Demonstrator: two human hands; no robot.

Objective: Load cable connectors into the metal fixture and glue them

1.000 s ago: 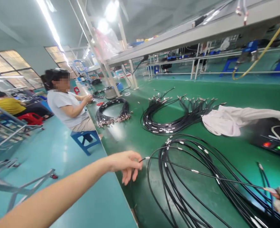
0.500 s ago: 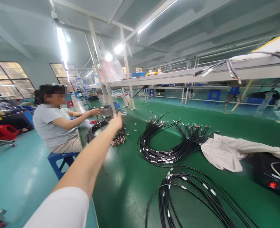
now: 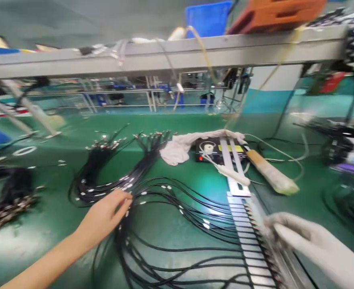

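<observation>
My bare left hand (image 3: 106, 214) reaches into the loose black cables (image 3: 164, 196) at the middle of the bench. Its thumb and fingertips come nearly together where the cables pass, closed on a cable. From there the cables fan to the right into a slotted metal holder (image 3: 245, 228), spaced side by side, with ends past its right edge. My right hand (image 3: 303, 237), in a white glove, is beside that edge with curled fingers. What it grips, if anything, is blurred; a clear plastic strip (image 3: 288, 265) lies just under it.
Bundled cables (image 3: 95, 176) with white tags lie behind my left hand, another bundle (image 3: 11, 196) at far left. A pale cloth (image 3: 177, 150) partly covers a black box (image 3: 199, 154). A white-handled tool (image 3: 233, 174) rests nearby. A shelf (image 3: 152, 54) crosses above.
The view has swung right. My left hand has come back from the post by the seated person to the cables. My gloved right hand and the metal holder are now in view.
</observation>
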